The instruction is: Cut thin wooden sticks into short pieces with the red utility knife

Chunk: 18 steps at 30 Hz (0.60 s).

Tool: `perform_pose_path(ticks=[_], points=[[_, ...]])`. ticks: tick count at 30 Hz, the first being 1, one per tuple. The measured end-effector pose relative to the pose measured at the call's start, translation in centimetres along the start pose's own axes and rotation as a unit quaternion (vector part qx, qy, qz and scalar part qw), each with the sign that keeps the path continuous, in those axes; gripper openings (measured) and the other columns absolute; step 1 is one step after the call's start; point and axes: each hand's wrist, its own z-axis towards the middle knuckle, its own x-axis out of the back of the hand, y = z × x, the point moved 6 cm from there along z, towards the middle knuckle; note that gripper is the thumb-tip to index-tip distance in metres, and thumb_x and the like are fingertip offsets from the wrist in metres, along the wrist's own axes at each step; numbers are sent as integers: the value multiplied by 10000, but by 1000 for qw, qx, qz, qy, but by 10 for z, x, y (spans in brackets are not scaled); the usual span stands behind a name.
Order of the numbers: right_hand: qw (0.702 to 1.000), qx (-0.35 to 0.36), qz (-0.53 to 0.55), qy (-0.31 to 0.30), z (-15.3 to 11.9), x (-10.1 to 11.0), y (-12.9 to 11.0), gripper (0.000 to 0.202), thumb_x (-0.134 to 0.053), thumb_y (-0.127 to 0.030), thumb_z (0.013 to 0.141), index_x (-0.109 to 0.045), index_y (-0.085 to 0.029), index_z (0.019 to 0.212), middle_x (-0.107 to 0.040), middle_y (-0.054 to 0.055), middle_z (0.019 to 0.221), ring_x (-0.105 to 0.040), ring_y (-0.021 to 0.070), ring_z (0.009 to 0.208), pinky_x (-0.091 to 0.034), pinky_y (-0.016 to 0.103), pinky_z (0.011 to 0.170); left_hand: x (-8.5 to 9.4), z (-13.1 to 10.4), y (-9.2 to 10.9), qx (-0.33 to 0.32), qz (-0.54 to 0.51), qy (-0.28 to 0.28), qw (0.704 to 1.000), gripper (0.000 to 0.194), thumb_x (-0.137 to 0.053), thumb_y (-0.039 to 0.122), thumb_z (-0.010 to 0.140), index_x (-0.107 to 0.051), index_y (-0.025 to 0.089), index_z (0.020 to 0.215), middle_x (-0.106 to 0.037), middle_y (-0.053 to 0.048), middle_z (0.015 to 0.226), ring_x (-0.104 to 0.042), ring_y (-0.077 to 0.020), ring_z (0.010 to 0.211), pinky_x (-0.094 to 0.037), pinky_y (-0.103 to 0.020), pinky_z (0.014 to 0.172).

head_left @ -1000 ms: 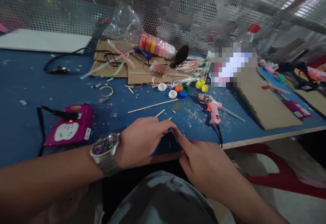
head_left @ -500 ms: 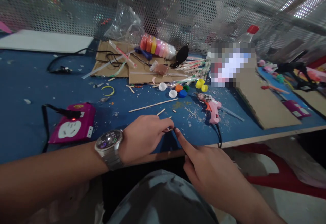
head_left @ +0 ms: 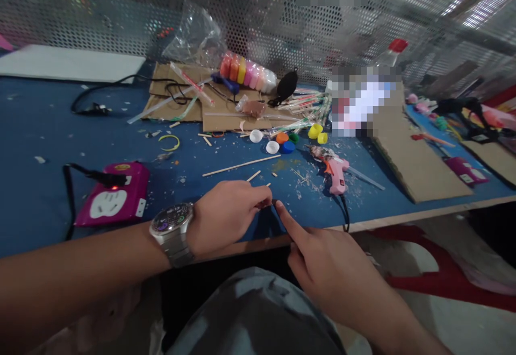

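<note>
My left hand (head_left: 226, 215), with a watch (head_left: 173, 228) on its wrist, is closed in a pinch near the table's front edge. Something small and dark shows at its fingertips, too small to make out. My right hand (head_left: 326, 258) has its index finger stretched to that same spot, and its other fingers are curled under. Behind the hands lie a long thin wooden stick (head_left: 242, 165) and a shorter stick piece (head_left: 253, 176). A pink glue gun (head_left: 337, 176) rests to the right of them.
Bottle caps (head_left: 272, 147) sit behind the long stick. A magenta power socket (head_left: 116, 193) is at the left. Cardboard (head_left: 419, 167) leans into the right side, near a pixelated bright screen. Straws, bagged coloured clay (head_left: 245, 72) and cables lie at the back of the blue table (head_left: 40, 145).
Both hands keep nearly the same pose, fingertips close together. The whole view has shifted very slightly.
</note>
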Motion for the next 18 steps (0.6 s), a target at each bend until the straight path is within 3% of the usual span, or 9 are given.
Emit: perform_pose_path(ticks=[3, 7, 14, 18], points=[[1000, -10, -2, -1, 9, 2, -1, 805, -497, -174, 1036, -388, -109, 1831, -898, 164, 1001, -837, 312, 761, -481, 369, 632, -1, 1, 0, -1, 4, -5, 1000, 227, -590, 143, 1061, -799, 231, 1077, -841, -23, 950, -782, -225, 892, -528, -329, 786], [999, -34, -13, -28, 20, 2, -2, 824, -510, -173, 1030, -365, -112, 1840, -886, 137, 899, -835, 323, 723, -501, 376, 630, -1, 1, 0, -1, 12, -8, 1000, 248, -559, 169, 1093, -801, 221, 1083, -838, -35, 947, -784, -232, 895, -522, -332, 779], [999, -14, -27, -32, 2, 1, -4, 863, -552, -176, 1006, -353, -106, 1843, -904, 218, 1123, -829, 298, 733, -576, 373, 646, 1, 2, 1, 1, 12, -8, 1000, 197, -602, 161, 1066, -784, 233, 1057, -838, -17, 936, -772, -232, 869, -497, -336, 761], [999, -19, -38, -27, 2, 3, -7, 848, -552, -163, 1012, -363, -82, 1835, -899, 245, 1129, -836, 299, 753, -599, 373, 675, 2, 1, 1, -3, 11, -6, 1000, 221, -595, 144, 1058, -796, 237, 1065, -832, -18, 924, -768, -226, 856, -500, -332, 754]])
